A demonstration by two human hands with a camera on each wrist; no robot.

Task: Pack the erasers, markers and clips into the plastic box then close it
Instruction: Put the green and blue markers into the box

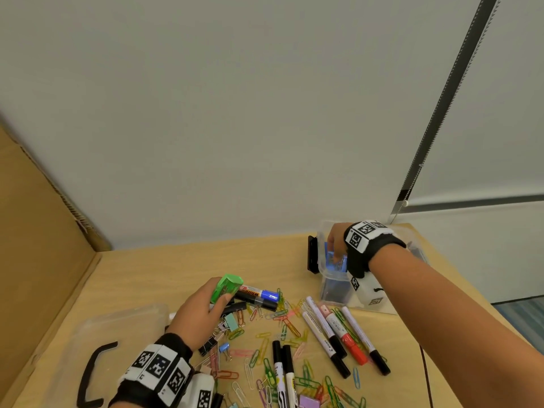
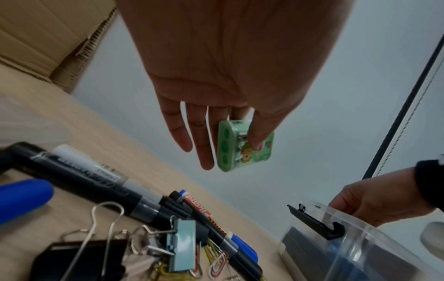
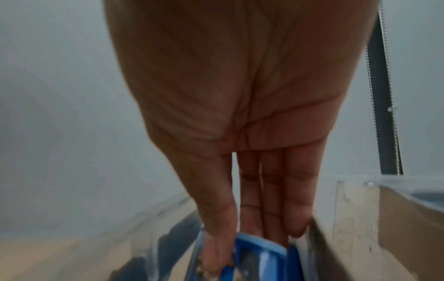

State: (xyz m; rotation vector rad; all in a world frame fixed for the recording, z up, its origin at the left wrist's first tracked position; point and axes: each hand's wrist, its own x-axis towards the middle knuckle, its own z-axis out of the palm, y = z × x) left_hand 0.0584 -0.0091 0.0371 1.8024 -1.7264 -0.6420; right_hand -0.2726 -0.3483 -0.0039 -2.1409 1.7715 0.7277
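Observation:
My left hand [image 1: 206,307] pinches a small green eraser case [image 1: 226,288] between thumb and fingers, lifted just above the pile of markers and clips; the left wrist view shows the green case [image 2: 242,146] under my thumb. My right hand [image 1: 338,242] reaches down into the clear plastic box [image 1: 322,262] at the back right and holds a blue case [image 1: 335,262] inside it. In the right wrist view its thumb and fingers [image 3: 298,218] grip the blue case [image 3: 259,260] between the box's walls. Markers [image 1: 338,331] and coloured paper clips [image 1: 265,366] lie scattered on the wooden table.
The box's clear lid [image 1: 117,334] with a black handle [image 1: 94,375] lies at the front left. A cardboard panel [image 1: 35,245] stands along the left side. Binder clips [image 1: 229,322] lie near my left hand. A black latch [image 1: 312,254] hangs on the box's left end.

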